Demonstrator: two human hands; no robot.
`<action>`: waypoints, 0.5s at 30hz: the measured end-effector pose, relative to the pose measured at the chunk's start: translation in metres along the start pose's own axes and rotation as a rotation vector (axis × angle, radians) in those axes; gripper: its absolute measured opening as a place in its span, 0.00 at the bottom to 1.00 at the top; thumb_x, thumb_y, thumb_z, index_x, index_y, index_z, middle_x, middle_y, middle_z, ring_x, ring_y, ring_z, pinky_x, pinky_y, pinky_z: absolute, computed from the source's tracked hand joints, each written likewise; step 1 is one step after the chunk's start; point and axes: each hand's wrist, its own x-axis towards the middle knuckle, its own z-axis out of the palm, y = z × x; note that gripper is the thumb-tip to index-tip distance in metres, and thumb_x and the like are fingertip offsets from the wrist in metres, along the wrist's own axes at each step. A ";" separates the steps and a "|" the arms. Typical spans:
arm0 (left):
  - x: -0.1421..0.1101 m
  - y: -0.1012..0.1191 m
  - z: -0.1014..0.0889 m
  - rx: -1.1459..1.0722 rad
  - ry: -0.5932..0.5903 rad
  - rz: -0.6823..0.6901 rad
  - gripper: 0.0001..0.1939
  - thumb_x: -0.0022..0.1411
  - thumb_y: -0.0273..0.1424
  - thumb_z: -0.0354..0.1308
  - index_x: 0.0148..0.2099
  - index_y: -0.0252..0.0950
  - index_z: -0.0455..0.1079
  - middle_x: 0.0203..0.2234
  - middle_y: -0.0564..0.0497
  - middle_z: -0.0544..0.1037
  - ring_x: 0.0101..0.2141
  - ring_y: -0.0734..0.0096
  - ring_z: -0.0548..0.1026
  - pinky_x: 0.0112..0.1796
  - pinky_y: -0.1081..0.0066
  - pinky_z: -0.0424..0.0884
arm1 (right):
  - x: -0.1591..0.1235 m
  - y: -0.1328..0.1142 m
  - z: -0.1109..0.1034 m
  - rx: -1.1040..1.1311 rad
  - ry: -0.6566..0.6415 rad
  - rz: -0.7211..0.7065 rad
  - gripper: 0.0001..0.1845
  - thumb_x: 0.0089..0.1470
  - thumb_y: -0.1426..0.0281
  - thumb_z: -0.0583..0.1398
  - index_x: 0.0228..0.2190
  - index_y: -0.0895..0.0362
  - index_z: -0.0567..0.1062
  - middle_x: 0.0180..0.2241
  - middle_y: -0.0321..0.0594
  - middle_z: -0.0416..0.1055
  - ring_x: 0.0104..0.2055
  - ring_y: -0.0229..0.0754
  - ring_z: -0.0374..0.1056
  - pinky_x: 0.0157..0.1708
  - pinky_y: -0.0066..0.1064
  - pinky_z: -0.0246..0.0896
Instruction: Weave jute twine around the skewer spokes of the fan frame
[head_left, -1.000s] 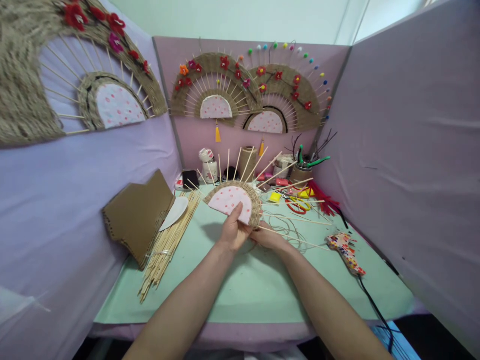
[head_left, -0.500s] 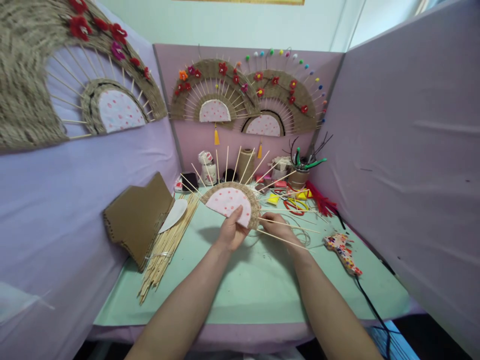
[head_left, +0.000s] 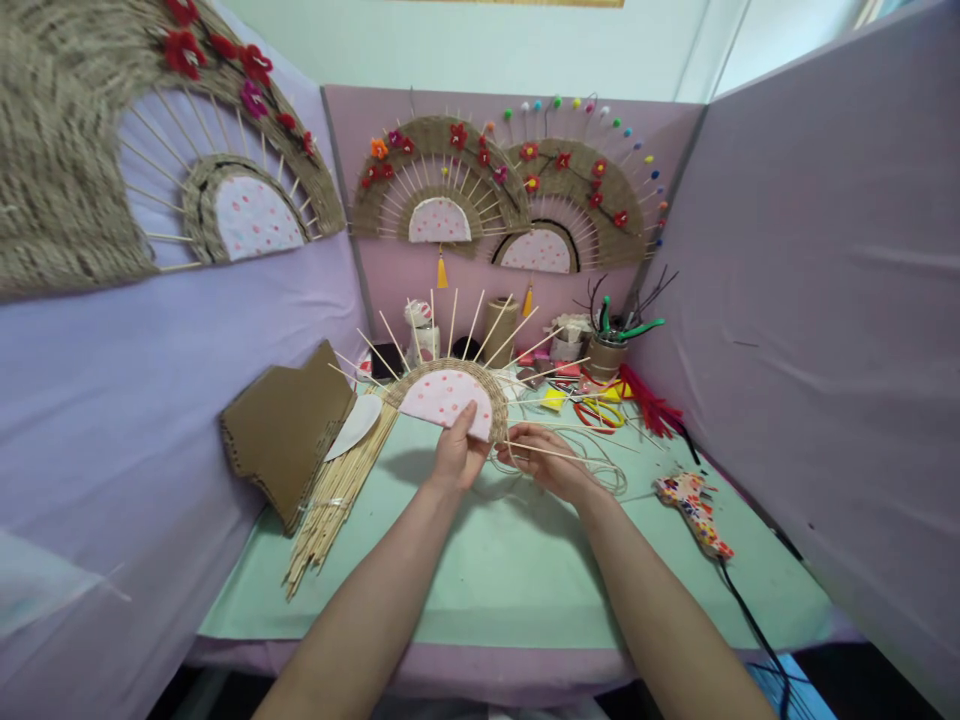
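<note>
My left hand [head_left: 453,457] grips the lower edge of a half-made fan [head_left: 447,397]: a pink dotted half-disc ringed with woven jute, with several thin wooden sticks radiating from it. It is held upright above the green table top [head_left: 480,570]. My right hand [head_left: 541,460] is beside the fan's right corner, fingers pinched on a strand of jute cord [head_left: 592,465] near the lowest stick. The rest of the cord lies in loose loops on the table to the right.
A bundle of bamboo sticks [head_left: 339,488], a white half-disc and folded cardboard [head_left: 286,428] lie left. A patterned glue gun [head_left: 694,505] with cable lies right. Scissors [head_left: 596,412], red pipe cleaners, a jute spool [head_left: 499,328] and a tool cup stand behind. Finished fans hang on purple partitions.
The fan has tilted so its sticks point more upward and leftward. My right hand moved from under the fan to its right corner, drawing the cord.
</note>
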 end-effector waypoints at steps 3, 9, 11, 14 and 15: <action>0.001 0.002 0.000 -0.003 -0.003 0.025 0.12 0.55 0.24 0.60 0.44 0.32 0.72 0.41 0.46 0.79 0.41 0.68 0.77 0.45 0.67 0.72 | -0.005 0.002 0.005 0.060 -0.097 0.060 0.11 0.45 0.68 0.65 0.32 0.56 0.70 0.33 0.42 0.76 0.35 0.41 0.73 0.41 0.36 0.64; 0.006 0.003 -0.004 -0.004 0.019 0.067 0.13 0.54 0.23 0.61 0.44 0.33 0.72 0.41 0.46 0.79 0.42 0.69 0.76 0.46 0.69 0.71 | -0.004 0.006 0.011 -0.024 -0.140 0.087 0.13 0.48 0.62 0.64 0.28 0.57 0.67 0.19 0.33 0.69 0.17 0.28 0.54 0.18 0.22 0.44; 0.007 0.002 -0.004 -0.001 0.024 0.080 0.13 0.54 0.23 0.61 0.44 0.33 0.72 0.41 0.46 0.79 0.43 0.68 0.76 0.47 0.67 0.71 | -0.004 0.008 0.013 -0.068 -0.126 0.068 0.15 0.49 0.59 0.64 0.28 0.57 0.68 0.15 0.28 0.63 0.15 0.27 0.44 0.17 0.23 0.35; 0.004 0.000 -0.003 0.028 -0.010 0.078 0.13 0.55 0.25 0.61 0.44 0.32 0.72 0.42 0.46 0.79 0.43 0.67 0.76 0.49 0.64 0.70 | -0.005 0.010 0.016 -0.101 -0.126 0.075 0.17 0.46 0.58 0.65 0.27 0.57 0.67 0.15 0.28 0.61 0.16 0.28 0.44 0.18 0.25 0.33; 0.003 -0.002 -0.003 0.038 -0.025 0.068 0.13 0.55 0.25 0.61 0.45 0.32 0.72 0.42 0.45 0.78 0.43 0.66 0.76 0.50 0.62 0.69 | -0.006 0.011 0.017 -0.108 -0.141 0.085 0.17 0.45 0.58 0.65 0.27 0.57 0.67 0.15 0.28 0.61 0.17 0.29 0.46 0.18 0.25 0.34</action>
